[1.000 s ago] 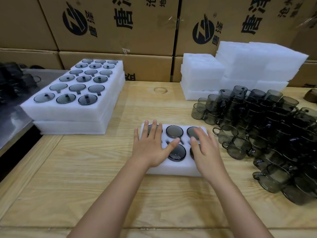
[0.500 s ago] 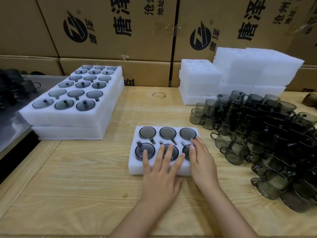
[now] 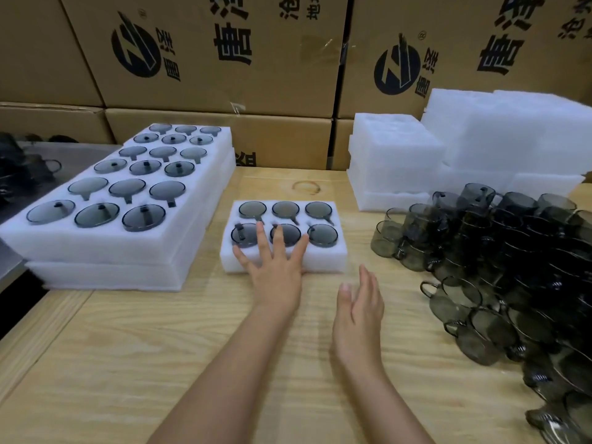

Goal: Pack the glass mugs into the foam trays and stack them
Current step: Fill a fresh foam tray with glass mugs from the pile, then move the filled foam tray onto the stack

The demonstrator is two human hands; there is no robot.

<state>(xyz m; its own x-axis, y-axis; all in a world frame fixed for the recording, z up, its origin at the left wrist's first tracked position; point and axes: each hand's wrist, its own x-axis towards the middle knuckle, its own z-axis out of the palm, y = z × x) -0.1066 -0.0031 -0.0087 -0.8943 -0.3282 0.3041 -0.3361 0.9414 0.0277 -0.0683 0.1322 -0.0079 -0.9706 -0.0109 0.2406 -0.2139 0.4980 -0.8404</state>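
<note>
On the table (image 3: 128,363), midway back, sits the tray (image 3: 330,259) with six mugs (image 3: 320,209) in it. The left hand (image 3: 275,274) lies flat on its near edge, fingers spread, gripping nothing. The right hand (image 3: 362,302) is loose and empty, just short of the tray's right corner, not touching it.

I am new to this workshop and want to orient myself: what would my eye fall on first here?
First, the heap of dark glass mugs on the right of the wooden table. Next, the small foam tray in the centre, all six holes filled, with the left hand flat on its front and the right hand open, near it but apart. On the left stands a stack of filled trays.
</note>
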